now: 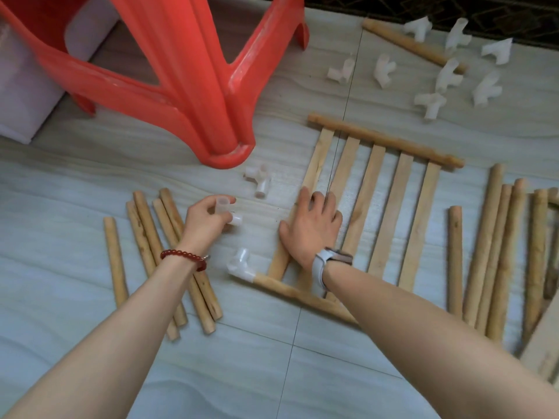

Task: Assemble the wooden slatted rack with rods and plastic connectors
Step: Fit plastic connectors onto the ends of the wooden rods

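From the head camera, the slatted panel (375, 207) lies flat on the tiled floor (90, 189), a white plastic corner connector (242, 264) fitted on the near rod's left end. The right hand (311, 225) presses down on the panel's leftmost slats, fingers straight and spread. The left hand (205, 219) pinches a translucent connector (225, 210) just above the floor, seemingly a multi-way piece. Another loose connector (258, 179) sits near the red plastic stool (181, 71). Loose rods (160, 252) lie under the left forearm; more connectors (447, 74) are scattered beyond the panel.
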### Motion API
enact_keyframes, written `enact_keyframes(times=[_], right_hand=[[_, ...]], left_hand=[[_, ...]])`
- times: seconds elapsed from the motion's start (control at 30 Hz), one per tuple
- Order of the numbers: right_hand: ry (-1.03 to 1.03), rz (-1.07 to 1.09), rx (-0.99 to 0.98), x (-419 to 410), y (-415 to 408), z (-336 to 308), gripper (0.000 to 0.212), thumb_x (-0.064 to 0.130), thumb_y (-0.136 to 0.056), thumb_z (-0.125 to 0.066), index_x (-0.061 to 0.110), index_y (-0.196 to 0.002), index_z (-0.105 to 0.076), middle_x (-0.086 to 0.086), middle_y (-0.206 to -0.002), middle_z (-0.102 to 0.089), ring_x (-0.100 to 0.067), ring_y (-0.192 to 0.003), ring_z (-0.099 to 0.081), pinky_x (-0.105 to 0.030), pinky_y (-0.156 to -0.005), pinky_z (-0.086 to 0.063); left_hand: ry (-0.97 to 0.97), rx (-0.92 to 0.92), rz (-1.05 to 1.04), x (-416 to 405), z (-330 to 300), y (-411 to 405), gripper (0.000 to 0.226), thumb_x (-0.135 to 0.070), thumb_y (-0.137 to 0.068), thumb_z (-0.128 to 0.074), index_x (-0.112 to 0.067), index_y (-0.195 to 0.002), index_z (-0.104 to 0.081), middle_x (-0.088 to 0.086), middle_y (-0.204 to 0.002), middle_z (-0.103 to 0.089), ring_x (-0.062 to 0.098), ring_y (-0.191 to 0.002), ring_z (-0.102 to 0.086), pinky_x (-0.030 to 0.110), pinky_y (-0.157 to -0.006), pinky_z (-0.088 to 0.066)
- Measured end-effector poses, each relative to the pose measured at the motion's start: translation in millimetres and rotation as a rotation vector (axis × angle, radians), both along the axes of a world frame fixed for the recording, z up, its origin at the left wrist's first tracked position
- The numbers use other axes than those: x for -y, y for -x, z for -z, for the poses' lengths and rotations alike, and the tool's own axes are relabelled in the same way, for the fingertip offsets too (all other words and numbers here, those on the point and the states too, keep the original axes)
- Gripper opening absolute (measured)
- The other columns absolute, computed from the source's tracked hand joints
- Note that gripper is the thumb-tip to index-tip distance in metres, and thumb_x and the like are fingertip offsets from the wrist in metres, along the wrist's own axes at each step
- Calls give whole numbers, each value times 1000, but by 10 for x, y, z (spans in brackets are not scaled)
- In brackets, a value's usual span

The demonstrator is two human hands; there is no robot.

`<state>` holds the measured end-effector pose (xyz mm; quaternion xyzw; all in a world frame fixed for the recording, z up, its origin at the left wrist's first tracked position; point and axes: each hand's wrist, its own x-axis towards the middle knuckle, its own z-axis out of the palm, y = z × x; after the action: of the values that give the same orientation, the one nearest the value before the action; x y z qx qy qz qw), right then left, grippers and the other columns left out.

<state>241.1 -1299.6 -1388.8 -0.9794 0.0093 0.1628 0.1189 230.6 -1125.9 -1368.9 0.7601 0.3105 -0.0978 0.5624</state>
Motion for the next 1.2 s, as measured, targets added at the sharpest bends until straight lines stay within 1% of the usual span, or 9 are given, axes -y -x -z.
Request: enact_keyframes(times=[0.1, 0.2, 0.33, 0.47, 0.6, 0.67, 0.77, 0.97, 1.2], right_hand=[[-8, -53, 13, 38, 339, 31, 74, 32, -76, -58, 6, -140, -33, -17, -130, -43, -41, -133, -25, -56, -99, -34], [43, -181, 41, 176, 692, -1, 69, 38, -67, -64, 7, -127, -49, -14, -113, -55, -39, -118, -45, -50, -78, -49], [84, -313, 129, 314, 829, -179, 33, 39, -77, -49, 17, -96, -65, -3, -88, -60, -27, -89, -57, -39, -69, -42], [-5, -278, 186, 349, 270, -251, 31, 32, -91, -41, 17, -112, -57, -6, -113, -55, -25, -104, -51, -44, -91, -35], [5, -266, 84, 289, -409, -187, 60, 35, -94, -41, 20, -147, -20, -6, -152, -23, -24, -142, -15, -59, -112, -9], [31, -289, 37, 200, -558, -123, 62, 38, -95, -41, 19, -148, -16, -7, -148, -28, -25, -140, -19, -62, -110, -5], [87, -295, 65, 86, -578, -68, 44, 36, -95, -44, 15, -133, -40, -10, -132, -42, -28, -125, -35, -55, -109, -16], [-125, -379, 127, 17, -331, -88, 24, 32, -95, -45, 16, -112, -50, -7, -108, -49, -28, -100, -47, -40, -90, -25], [-261, -481, 180, -91, -30, -179, 19, 28, -92, -52, 15, -106, -57, -6, -98, -50, -27, -92, -50, -36, -82, -20]], left_hand=[[293, -21, -74, -86, -97, 91, 36, 14, -87, -44, -17, -92, -62, 13, -99, -57, 20, -88, -59, 30, -74, -56], [445, -45, -96, -122, -126, 143, 31, 15, -86, -39, -10, -90, -58, 17, -107, -48, 27, -94, -54, 31, -68, -55], [558, -70, -163, -48, -92, 222, 13, 3, -75, -53, -9, -74, -50, 12, -113, -49, 20, -81, -50, 29, -62, -41], [505, -18, -132, 32, -9, 243, 19, 8, -91, -48, -6, -101, -54, 10, -103, -54, 23, -89, -59, 23, -57, -53], [501, 38, -200, 98, -17, 222, 27, 9, -91, -47, 0, -117, -46, 11, -109, -58, 23, -83, -64, 21, -62, -55], [533, 2, -209, 121, -74, 204, 22, 12, -91, -41, -1, -105, -52, 10, -102, -59, 21, -73, -60, 19, -54, -52], [583, -13, -252, 100, -92, 198, 26, 10, -89, -33, -6, -89, -54, 8, -90, -53, 16, -61, -45, 18, -49, -39], [377, 27, -239, -41, -14, 174, 20, -6, -98, -45, -11, -116, -51, 1, -84, -50, 10, -59, -42, 18, -51, -35], [334, -74, -118, -66, -60, 84, 14, -22, -99, -45, -12, -93, -53, 3, -72, -52, 8, -46, -39, 17, -41, -30]])
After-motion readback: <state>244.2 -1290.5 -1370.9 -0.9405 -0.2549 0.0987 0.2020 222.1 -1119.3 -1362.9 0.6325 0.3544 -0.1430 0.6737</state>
